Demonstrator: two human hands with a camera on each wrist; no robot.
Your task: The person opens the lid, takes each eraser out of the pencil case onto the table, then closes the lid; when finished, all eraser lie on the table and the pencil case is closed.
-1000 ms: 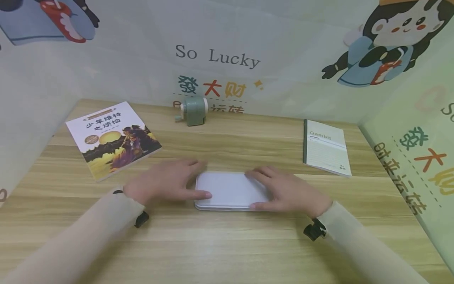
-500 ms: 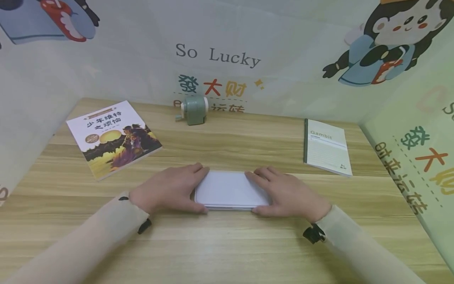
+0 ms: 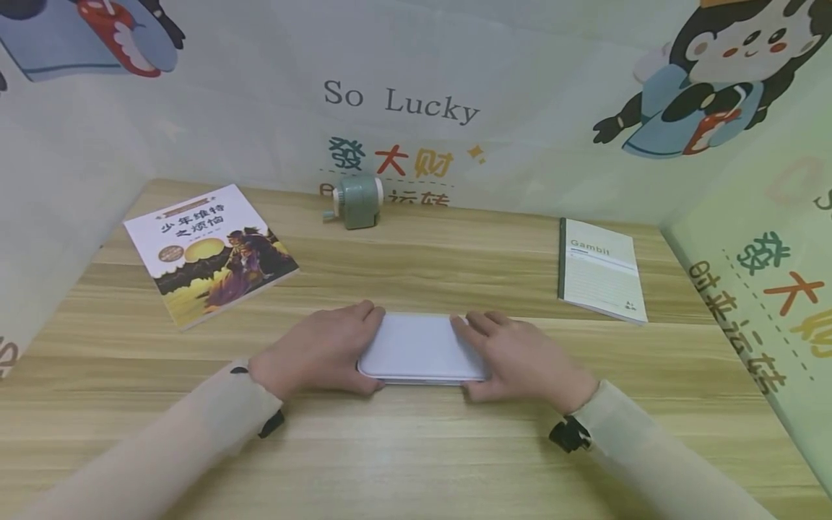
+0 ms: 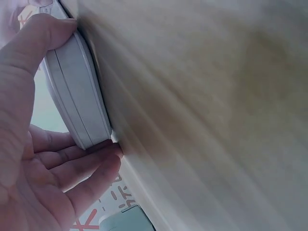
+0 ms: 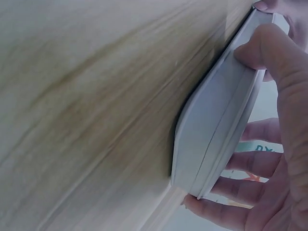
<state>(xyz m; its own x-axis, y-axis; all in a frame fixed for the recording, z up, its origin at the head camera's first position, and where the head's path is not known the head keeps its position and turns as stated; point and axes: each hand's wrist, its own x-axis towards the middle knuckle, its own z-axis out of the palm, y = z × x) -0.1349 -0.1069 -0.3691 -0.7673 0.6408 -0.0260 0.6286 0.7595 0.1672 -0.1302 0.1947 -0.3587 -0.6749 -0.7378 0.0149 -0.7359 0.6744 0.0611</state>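
A flat white case (image 3: 416, 347) with rounded corners lies at the middle of the table, long side toward me. My left hand (image 3: 318, 350) holds its left end, thumb at the near edge and fingers around the far corner. At the right end my right hand (image 3: 529, 361) grips it the same way, some fingertips over the top. The left wrist view shows a thin seam running along the side wall of the case (image 4: 77, 91), the thumb pressed on it. Seen from the right wrist, the case (image 5: 211, 120) sits close over the wood, between thumb and fingers.
A picture-covered book (image 3: 211, 253) lies at the left. Against the back wall stands a green crank pencil sharpener (image 3: 360, 202). The pale Gambit notebook (image 3: 599, 271) is at the right. Printed cloth walls (image 3: 520, 72) enclose the wooden table (image 3: 416, 448) at the back and sides.
My left hand has closed in on the case's left end, its thumb moving from the top to the near edge. The right hand has tightened around the right end. The case has barely moved.
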